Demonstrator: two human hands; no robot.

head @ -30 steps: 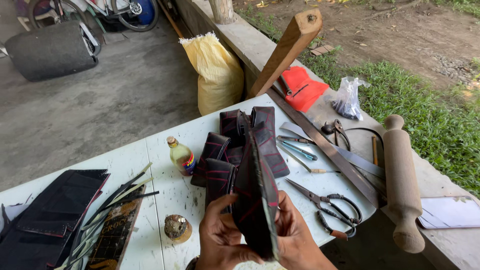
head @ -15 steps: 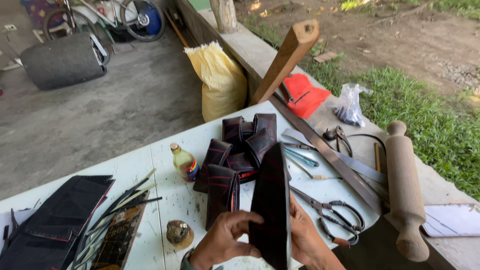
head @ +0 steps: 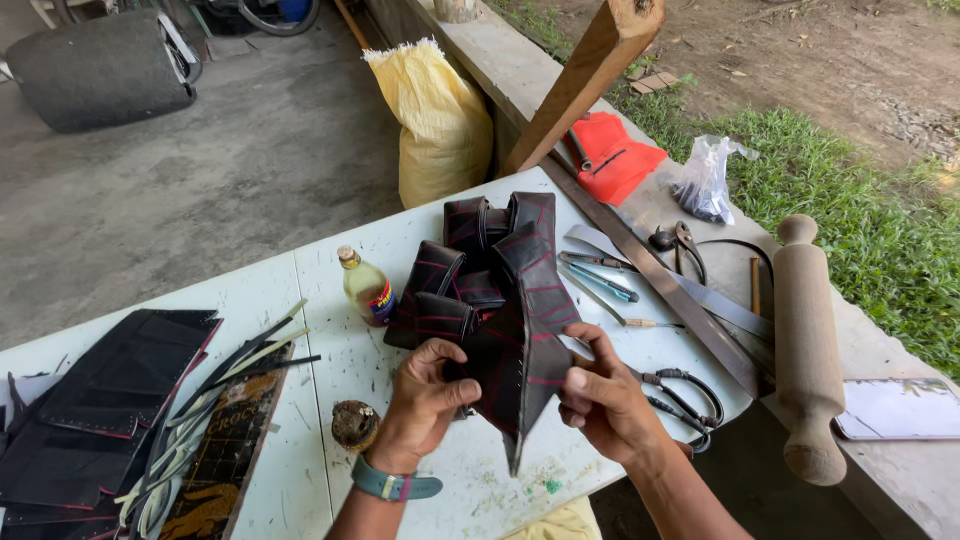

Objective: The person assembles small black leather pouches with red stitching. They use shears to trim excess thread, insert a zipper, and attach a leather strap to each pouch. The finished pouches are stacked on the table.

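Note:
Both hands hold one dark strip of rubber-like material with red stitch lines, lifted above the white table. My left hand, with a teal wrist strap, pinches its left edge. My right hand grips the right edge between thumb and fingers. The strip's lower end tapers to a point that hangs down between my wrists. Just behind it lies a pile of similar folded dark pieces.
A small bottle of yellow liquid and a small round tin stand left of my hands. Scissors, pliers, a long metal ruler and a wooden rolling pin lie right. Dark sheets and cut strips lie at left. A yellow sack stands behind the table.
The strip was held edge-on and upright; now it is turned and spread wider between both hands. The camera has moved closer to the table.

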